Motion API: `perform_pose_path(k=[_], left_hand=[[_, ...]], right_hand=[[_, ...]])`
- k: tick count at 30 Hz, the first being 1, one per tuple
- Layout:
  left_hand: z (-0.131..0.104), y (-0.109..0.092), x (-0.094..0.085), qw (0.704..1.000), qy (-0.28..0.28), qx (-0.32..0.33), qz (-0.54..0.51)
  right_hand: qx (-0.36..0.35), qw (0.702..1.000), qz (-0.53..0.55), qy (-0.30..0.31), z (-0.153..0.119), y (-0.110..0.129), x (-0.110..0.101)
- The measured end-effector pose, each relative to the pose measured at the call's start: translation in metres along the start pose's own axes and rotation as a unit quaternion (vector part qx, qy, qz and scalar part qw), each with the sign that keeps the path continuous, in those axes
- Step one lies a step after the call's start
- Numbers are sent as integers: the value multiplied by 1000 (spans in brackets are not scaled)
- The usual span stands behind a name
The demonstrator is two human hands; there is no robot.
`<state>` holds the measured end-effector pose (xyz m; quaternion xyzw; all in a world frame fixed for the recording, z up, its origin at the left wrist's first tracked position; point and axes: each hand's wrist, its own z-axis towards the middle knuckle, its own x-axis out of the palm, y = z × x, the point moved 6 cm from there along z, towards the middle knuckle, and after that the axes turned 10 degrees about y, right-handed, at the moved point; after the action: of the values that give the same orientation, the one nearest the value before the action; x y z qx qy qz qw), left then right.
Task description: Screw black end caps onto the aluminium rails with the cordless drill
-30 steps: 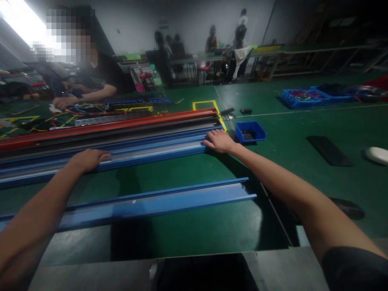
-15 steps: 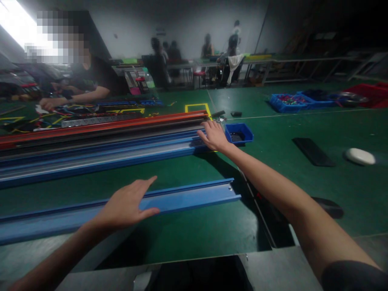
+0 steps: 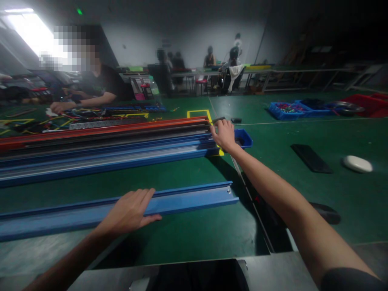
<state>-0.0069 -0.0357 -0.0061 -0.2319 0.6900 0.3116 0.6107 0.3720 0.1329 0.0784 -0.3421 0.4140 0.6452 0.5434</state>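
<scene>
A single blue metal channel (image 3: pixel 190 201) lies on the green table with its right end facing the middle. My left hand (image 3: pixel 131 210) wraps over this channel, fingers on the far edge and thumb at the near edge. Further back, several long profiles lie side by side: blue ones (image 3: pixel 121 155), dark ones, and an orange-red one (image 3: pixel 145 124). My right hand (image 3: pixel 223 134) is at their right end, beside a small blue bin (image 3: pixel 246 138), with its fingers bent down; what its fingertips touch is hidden.
On the right lie a black flat piece (image 3: pixel 311 158), a white rounded object (image 3: pixel 357 164) and a dark object (image 3: pixel 325 213). Blue baskets (image 3: pixel 286 111) stand further back. A person's arm (image 3: pixel 100 99) and wires are at the far left.
My left hand has come down onto the single blue channel and closed round it. My right hand has moved a little right, toward the small bin, its fingers more bent. The camera view has tilted slightly.
</scene>
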Motion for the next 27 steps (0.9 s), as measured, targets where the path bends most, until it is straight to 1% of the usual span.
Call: perform_pose_path(k=[1, 5, 9, 12, 15, 17, 20, 23, 27], left_hand=[[0, 3, 0, 1000, 3, -4, -2], [2, 22, -2, 1000, 1, -26, -15], [8, 40, -1, 999, 0, -38, -10], [11, 50, 2, 999, -13, -29, 6], [12, 60, 6, 999, -43, -7, 18], [10, 69, 9, 997, -71, 8, 22], [7, 83, 13, 994, -96, 33, 35], [7, 93, 15, 994, -97, 33, 45], [14, 95, 10, 994, -87, 13, 70]], right_hand=[[19, 1000, -4, -5, 4, -8, -4], [102, 994, -23, 21, 14, -52, -14], [175, 983, -44, 35, 2, -95, -19], [197, 977, -60, 63, -9, -113, -16], [177, 977, -72, 99, -11, -116, -12], [154, 977, -82, 124, -9, -113, -9], [120, 974, -100, 163, -8, -106, -4], [95, 968, -116, 200, -9, -102, 2], [76, 960, -125, 237, -10, -99, 7]])
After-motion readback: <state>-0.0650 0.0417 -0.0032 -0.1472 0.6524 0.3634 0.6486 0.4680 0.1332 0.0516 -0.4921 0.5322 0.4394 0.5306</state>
